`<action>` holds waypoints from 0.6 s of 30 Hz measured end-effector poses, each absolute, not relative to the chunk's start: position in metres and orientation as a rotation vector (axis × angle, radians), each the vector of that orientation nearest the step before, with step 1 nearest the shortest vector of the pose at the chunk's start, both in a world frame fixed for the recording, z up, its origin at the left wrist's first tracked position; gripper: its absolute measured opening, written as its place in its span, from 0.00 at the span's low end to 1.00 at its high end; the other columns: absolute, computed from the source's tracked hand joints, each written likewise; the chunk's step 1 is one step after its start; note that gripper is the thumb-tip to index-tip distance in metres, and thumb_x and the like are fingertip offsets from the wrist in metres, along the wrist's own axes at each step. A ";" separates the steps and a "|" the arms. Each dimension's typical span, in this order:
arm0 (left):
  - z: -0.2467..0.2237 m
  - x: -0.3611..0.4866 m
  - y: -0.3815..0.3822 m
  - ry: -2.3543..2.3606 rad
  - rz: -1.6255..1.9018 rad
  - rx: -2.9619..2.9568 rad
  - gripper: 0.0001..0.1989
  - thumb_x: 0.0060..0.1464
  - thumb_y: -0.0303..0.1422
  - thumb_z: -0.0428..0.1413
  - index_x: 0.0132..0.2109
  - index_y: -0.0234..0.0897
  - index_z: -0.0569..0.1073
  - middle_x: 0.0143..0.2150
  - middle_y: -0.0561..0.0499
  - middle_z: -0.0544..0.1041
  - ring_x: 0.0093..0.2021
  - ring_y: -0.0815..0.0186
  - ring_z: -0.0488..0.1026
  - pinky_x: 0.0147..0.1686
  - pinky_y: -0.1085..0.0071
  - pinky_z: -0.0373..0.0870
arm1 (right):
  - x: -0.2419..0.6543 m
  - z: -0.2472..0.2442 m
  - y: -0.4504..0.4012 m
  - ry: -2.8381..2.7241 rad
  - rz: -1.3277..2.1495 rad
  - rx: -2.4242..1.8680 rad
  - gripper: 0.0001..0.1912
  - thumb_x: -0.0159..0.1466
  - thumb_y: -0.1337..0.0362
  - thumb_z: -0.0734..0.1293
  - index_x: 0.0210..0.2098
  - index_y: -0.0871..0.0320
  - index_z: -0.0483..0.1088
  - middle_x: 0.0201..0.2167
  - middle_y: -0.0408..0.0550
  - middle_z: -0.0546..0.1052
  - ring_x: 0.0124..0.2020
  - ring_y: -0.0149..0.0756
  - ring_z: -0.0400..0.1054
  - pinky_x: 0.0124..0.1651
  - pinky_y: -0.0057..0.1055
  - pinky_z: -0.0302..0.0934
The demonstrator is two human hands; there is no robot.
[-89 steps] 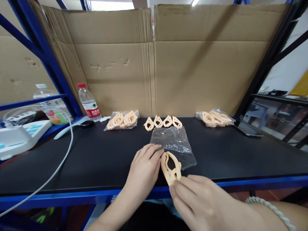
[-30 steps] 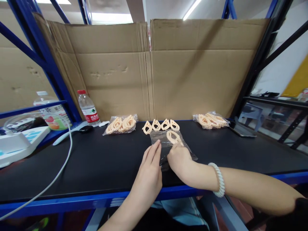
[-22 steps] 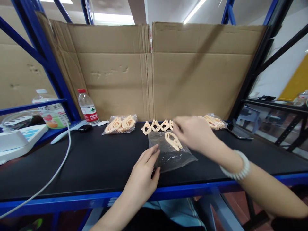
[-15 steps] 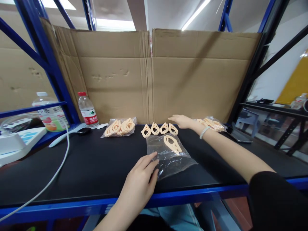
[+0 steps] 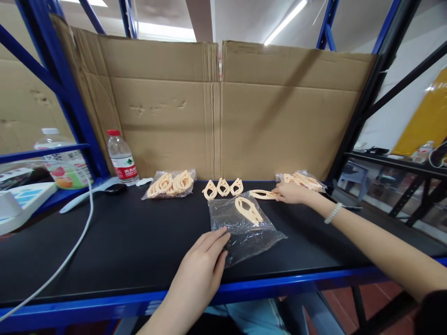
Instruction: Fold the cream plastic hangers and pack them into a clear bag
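Note:
A clear plastic bag [image 5: 251,244] lies on the black table with one cream looped piece [image 5: 248,211] inside it. My left hand [image 5: 204,260] rests at the bag's left edge, its fingertips on the plastic; whether they pinch it is hard to tell. Farther right, my right hand [image 5: 291,192] grips the right end of another cream piece [image 5: 263,194], which lies low beside the bag's top right corner. Behind the bag, three cream pieces [image 5: 223,187] stand in a row.
Filled bags of cream pieces lie at the back left [image 5: 171,184] and back right [image 5: 305,180]. A red-capped water bottle [image 5: 123,160], a black-and-white utensil and a white cable [image 5: 82,232] are on the left. Cardboard [image 5: 167,111] walls the back.
My right hand has moved right and toward me, and now holds the rightmost piece of the row, pulled out and tipped over. My left hand stays at the bag.

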State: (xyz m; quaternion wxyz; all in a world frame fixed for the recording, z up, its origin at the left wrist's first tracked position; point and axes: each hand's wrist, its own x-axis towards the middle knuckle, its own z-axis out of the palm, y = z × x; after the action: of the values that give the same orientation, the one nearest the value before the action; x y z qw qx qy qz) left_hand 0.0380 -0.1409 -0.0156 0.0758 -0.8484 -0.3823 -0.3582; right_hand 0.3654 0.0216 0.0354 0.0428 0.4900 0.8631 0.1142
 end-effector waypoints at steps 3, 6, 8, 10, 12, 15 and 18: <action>-0.016 0.037 -0.141 -1.154 -1.104 -2.537 0.17 0.58 0.25 0.48 0.53 0.37 0.70 0.53 0.44 0.74 0.50 0.59 0.73 0.49 0.60 0.74 | 0.376 0.030 -0.014 2.756 0.342 1.515 0.19 0.62 0.71 0.63 0.52 0.67 0.69 0.49 0.61 0.71 0.49 0.44 0.67 0.53 0.37 0.60; -0.016 0.037 -0.141 -1.151 -1.118 -2.526 0.17 0.58 0.25 0.48 0.53 0.36 0.70 0.52 0.44 0.74 0.50 0.59 0.73 0.49 0.59 0.74 | 0.381 0.019 -0.044 2.970 0.305 1.415 0.24 0.61 0.76 0.60 0.57 0.65 0.64 0.55 0.59 0.67 0.56 0.42 0.62 0.59 0.40 0.57; -0.015 0.038 -0.141 -1.156 -1.121 -2.523 0.17 0.58 0.26 0.48 0.53 0.36 0.70 0.52 0.44 0.74 0.50 0.59 0.73 0.49 0.59 0.74 | 0.382 0.010 -0.060 3.036 0.266 1.398 0.23 0.62 0.76 0.58 0.56 0.63 0.65 0.55 0.56 0.68 0.56 0.40 0.62 0.60 0.40 0.57; -0.015 0.038 -0.141 -1.157 -1.124 -2.524 0.17 0.58 0.26 0.49 0.53 0.37 0.70 0.52 0.44 0.74 0.50 0.59 0.73 0.49 0.59 0.74 | 0.383 0.004 -0.073 3.073 0.264 1.455 0.21 0.64 0.74 0.58 0.56 0.62 0.65 0.54 0.55 0.69 0.55 0.41 0.64 0.59 0.41 0.59; -0.014 0.038 -0.141 -1.158 -1.121 -2.528 0.17 0.58 0.27 0.49 0.54 0.37 0.70 0.52 0.44 0.74 0.50 0.59 0.73 0.49 0.59 0.74 | 0.384 0.002 -0.085 3.101 0.271 1.478 0.20 0.65 0.72 0.58 0.56 0.60 0.66 0.53 0.55 0.70 0.54 0.41 0.65 0.57 0.42 0.61; -0.014 0.038 -0.142 -1.162 -1.107 -2.533 0.16 0.59 0.27 0.49 0.54 0.37 0.69 0.53 0.44 0.73 0.51 0.59 0.72 0.50 0.59 0.73 | 0.383 0.004 -0.099 3.116 0.282 1.455 0.21 0.65 0.73 0.57 0.57 0.59 0.65 0.53 0.54 0.70 0.53 0.40 0.65 0.56 0.42 0.62; -0.014 0.037 -0.142 -1.167 -1.092 -2.535 0.16 0.59 0.28 0.48 0.54 0.36 0.69 0.53 0.44 0.73 0.51 0.59 0.72 0.50 0.60 0.73 | 0.382 0.005 -0.105 3.091 0.281 1.480 0.22 0.65 0.74 0.56 0.58 0.61 0.62 0.52 0.56 0.70 0.52 0.41 0.66 0.55 0.43 0.63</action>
State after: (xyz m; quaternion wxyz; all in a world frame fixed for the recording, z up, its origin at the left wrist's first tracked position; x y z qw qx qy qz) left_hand 0.0370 -0.1416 -0.0145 0.0723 -0.8437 -0.3883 -0.3635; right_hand 0.3824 -0.1051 0.0051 -0.1480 0.4255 0.8891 0.0809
